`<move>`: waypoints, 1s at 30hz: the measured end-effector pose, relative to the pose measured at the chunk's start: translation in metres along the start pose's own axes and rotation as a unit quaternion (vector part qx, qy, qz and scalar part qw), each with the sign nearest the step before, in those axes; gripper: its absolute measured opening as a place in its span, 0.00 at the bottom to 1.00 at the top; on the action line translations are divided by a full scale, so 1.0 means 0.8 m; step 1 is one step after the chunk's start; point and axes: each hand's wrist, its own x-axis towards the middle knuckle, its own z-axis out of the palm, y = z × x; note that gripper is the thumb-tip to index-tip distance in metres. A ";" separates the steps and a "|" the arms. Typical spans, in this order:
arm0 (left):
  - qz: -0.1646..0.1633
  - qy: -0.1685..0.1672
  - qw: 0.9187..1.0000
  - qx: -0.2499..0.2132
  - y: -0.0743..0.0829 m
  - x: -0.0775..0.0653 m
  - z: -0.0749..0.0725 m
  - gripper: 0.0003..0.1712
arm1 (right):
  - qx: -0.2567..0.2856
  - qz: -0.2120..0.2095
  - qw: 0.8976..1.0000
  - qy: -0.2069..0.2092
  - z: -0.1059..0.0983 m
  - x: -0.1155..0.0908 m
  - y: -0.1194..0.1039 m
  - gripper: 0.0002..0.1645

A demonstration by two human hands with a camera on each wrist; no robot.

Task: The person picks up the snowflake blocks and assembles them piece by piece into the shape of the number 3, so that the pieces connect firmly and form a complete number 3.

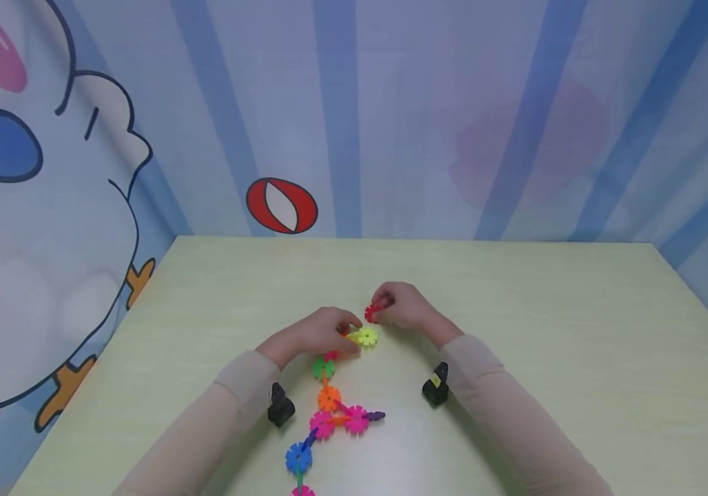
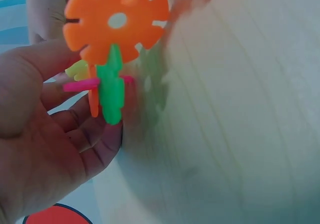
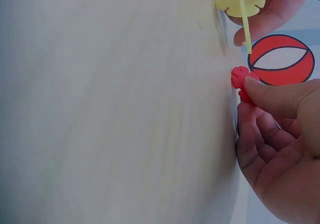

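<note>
A chain of colourful notched plastic discs [image 1: 329,398] runs up the middle of the table. My left hand [image 1: 323,331] holds its far end, the fingers around the pieces beside a yellow disc [image 1: 367,337]. In the left wrist view, an orange disc [image 2: 95,29] and a green disc [image 2: 111,94] stand in front of that palm. To the right, my right hand [image 1: 406,305] pinches a red notched disc [image 3: 240,77] between thumb and fingers. A small gap separates the red piece from two joined yellow discs [image 3: 239,3] in the right wrist view.
Nearer on the table, the chain continues with pink discs [image 1: 357,420], a purple disc [image 1: 375,416] and a blue disc [image 1: 298,458]; its near end leaves the frame. Black wrist devices [image 1: 435,386] hang at both sleeves. A printed backdrop [image 1: 391,138] stands behind the table [image 1: 546,310].
</note>
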 end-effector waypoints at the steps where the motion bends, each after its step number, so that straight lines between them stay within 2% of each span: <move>1: 0.002 0.000 1.000 0.001 0.000 0.001 0.001 0.25 | 0.007 0.002 1.000 0.004 -0.001 -0.003 0.002 0.11; 5: 0.010 0.001 1.000 0.006 -0.001 0.005 0.003 0.24 | 0.033 0.011 0.999 0.011 -0.007 -0.016 0.009 0.11; 11: 0.018 0.006 1.000 0.006 -0.002 0.004 0.004 0.23 | 0.024 0.006 1.000 0.008 -0.017 -0.039 0.016 0.16; 18: 0.023 0.013 1.000 0.006 -0.002 0.002 0.005 0.22 | 0.054 0.005 0.998 -0.011 -0.018 -0.059 0.017 0.12; 22: 0.027 0.013 0.999 0.015 0.001 -0.003 0.004 0.22 | 0.069 0.007 0.997 -0.015 -0.016 -0.065 0.014 0.10; 27: 0.015 0.017 1.000 0.007 -0.001 0.000 0.009 0.22 | 0.067 0.012 0.998 -0.011 -0.012 -0.066 0.013 0.08; 30: 0.019 0.022 1.000 0.008 -0.002 0.003 0.012 0.22 | 0.064 0.014 0.998 -0.010 -0.010 -0.064 0.014 0.08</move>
